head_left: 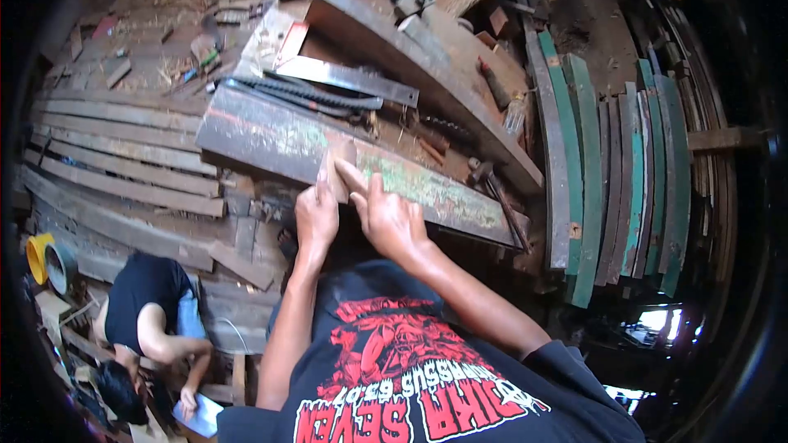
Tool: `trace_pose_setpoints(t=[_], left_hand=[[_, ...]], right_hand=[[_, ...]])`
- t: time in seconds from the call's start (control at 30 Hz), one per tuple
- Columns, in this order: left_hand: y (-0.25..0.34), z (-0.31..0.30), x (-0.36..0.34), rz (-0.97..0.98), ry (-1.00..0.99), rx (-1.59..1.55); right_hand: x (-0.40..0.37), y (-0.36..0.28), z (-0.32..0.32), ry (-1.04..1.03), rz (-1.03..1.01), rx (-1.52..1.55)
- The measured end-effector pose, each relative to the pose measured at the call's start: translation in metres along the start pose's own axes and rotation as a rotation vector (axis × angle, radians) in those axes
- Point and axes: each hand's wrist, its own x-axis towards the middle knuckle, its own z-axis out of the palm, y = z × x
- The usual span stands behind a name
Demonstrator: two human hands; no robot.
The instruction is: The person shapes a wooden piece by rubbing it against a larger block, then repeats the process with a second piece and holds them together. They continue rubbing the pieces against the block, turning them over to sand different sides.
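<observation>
Over a long, worn wooden beam with patches of green paint, I hold a small brown flat piece that looks like wood. My left hand is closed on its near left side, thumb and fingers pinching it. From the right, my right hand is curled, with a finger reaching onto the same piece. The near edge of the beam lies just in front of both hands. The undersides of my fingers are hidden.
A try square and dark twisted rods lie beyond the beam, beside a thick plank. A hammer rests at its right end. Painted boards are stacked right. Another person bends down at lower left.
</observation>
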Motion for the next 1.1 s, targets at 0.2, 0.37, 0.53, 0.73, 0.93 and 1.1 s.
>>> trace_pose_setpoints(t=[0.2,0.37,0.53,0.73,0.93,1.1], left_hand=[[0.006,-0.007,-0.001,0.002,-0.072,-0.066],[0.001,-0.008,0.001,-0.021,-0.069,-0.121],[0.011,-0.019,0.003,-0.274,-0.207,-0.25],[0.007,-0.019,0.007,-0.343,-0.219,-0.296],[0.007,-0.024,0.008,-0.402,-0.272,-0.395],[0.01,-0.024,0.005,-0.351,-0.304,-0.377]], right_hand=[[0.017,-0.012,0.011,0.009,-0.025,0.021],[-0.004,-0.015,0.007,-0.038,0.055,0.014],[0.013,-0.017,0.012,0.062,-0.033,0.096],[0.004,-0.008,0.0,-0.009,-0.046,-0.049],[0.001,-0.013,0.003,-0.001,-0.039,-0.019],[0.034,-0.012,0.007,0.075,-0.057,-0.009]])
